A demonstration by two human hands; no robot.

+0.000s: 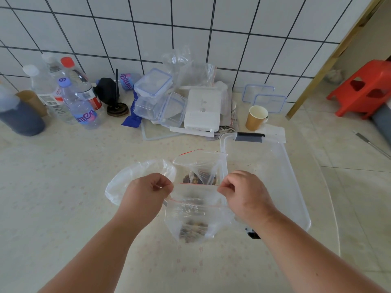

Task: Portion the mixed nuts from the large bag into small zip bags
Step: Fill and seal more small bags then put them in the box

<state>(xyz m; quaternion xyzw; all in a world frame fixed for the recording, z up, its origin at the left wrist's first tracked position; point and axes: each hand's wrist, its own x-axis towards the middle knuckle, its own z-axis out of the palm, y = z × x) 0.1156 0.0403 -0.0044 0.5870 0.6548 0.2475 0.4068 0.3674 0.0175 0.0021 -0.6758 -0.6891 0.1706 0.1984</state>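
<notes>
I hold a small clear zip bag [193, 216] with a red seal line above the counter, mixed nuts heaped in its bottom. My left hand [146, 193] pinches the bag's top left corner, and my right hand [243, 191] pinches the top right corner, stretching the mouth flat between them. Just behind stands another zip bag [198, 166], open at the top, with dark nuts inside. A rolled-down white plastic bag [135, 176] lies to the left behind my left hand; its contents are hidden.
A clear plastic bin [275, 176] with grey latches sits to the right. Along the tiled wall are several water bottles [80, 102], stacked clear food containers [156, 96], a white box [203, 108], a paper cup [256, 117] and two lids [264, 96]. A red stool [364, 87] stands on the floor.
</notes>
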